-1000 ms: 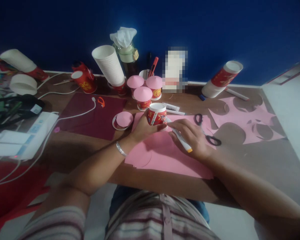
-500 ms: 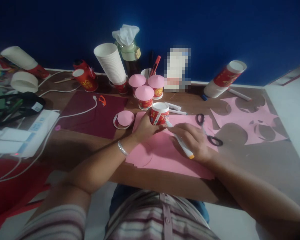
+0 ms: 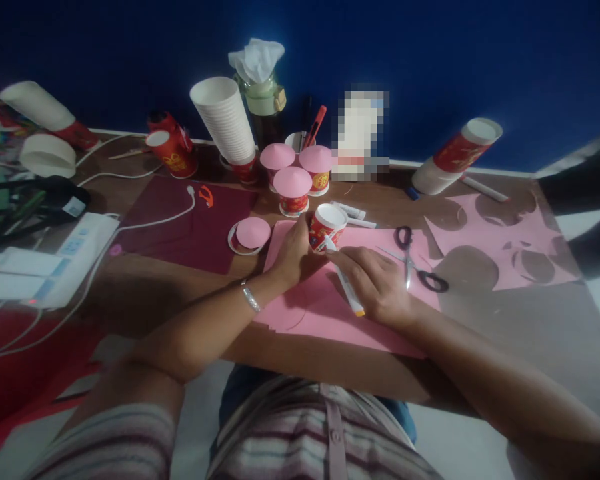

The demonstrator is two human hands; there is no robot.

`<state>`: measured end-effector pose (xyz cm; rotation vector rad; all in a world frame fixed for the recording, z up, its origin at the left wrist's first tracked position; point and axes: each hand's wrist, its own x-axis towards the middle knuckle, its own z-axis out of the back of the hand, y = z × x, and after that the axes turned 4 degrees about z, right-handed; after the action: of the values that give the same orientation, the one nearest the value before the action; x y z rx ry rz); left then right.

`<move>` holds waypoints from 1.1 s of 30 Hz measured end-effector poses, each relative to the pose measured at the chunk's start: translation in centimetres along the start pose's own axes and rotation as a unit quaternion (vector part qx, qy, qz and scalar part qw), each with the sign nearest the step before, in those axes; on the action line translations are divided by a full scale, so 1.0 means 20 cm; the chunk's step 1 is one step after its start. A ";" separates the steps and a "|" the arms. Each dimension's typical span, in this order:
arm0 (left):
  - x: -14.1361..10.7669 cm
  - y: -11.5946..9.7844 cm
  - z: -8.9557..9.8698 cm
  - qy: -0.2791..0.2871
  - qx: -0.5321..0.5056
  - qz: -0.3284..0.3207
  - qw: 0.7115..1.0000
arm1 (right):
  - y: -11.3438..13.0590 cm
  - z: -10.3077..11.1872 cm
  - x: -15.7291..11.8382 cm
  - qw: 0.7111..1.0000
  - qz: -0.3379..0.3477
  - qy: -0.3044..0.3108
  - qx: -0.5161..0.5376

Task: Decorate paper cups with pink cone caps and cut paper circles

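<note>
My left hand [image 3: 296, 252] is closed around a red printed paper cup [image 3: 329, 230], tilted, with its white end facing up. In my right hand [image 3: 373, 280] is a white marker pen [image 3: 349, 291] with an orange-yellow end; its tip meets the cup's side. Both hands are over a stack of pink paper [image 3: 305, 320]. Black-handled scissors [image 3: 411, 260] lie spread on the paper, right of my right hand. Beyond the cup stand three red cups topped with pink paper cones, the nearest cone [image 3: 293, 181] in front. A small pink disc [image 3: 253, 232] lies left of my left hand.
Cut pink scraps [image 3: 473, 260] lie on the right, a stack of cups [image 3: 457, 157] leaning behind them. A tall cup stack [image 3: 225, 123] and a bottle [image 3: 263, 100] with tissue stand at the back. White cables and a power strip [image 3: 75, 257] occupy the left.
The cup has turned and tilted slightly in my left hand. My right hand has shifted left, bringing the marker tip onto the cup's side. More of the scissors' blades shows.
</note>
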<state>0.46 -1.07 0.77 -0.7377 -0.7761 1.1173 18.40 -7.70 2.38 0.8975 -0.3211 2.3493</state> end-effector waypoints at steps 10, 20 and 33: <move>0.01 0.04 -0.03 0.004 -0.021 0.017 1.000 | -0.01 0.00 0.00 1.000 -0.002 0.013 0.004; -0.01 -0.01 -0.01 0.007 -0.048 0.041 0.998 | 0.01 -0.02 0.01 1.000 -0.012 0.006 0.012; 0.00 -0.03 0.01 0.001 -0.004 0.002 1.000 | 0.02 -0.03 0.01 1.000 -0.002 0.001 0.025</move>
<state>0.53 -1.28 1.32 -0.7466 -0.7789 1.1177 17.82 -7.71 2.03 0.9189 -0.2608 2.3638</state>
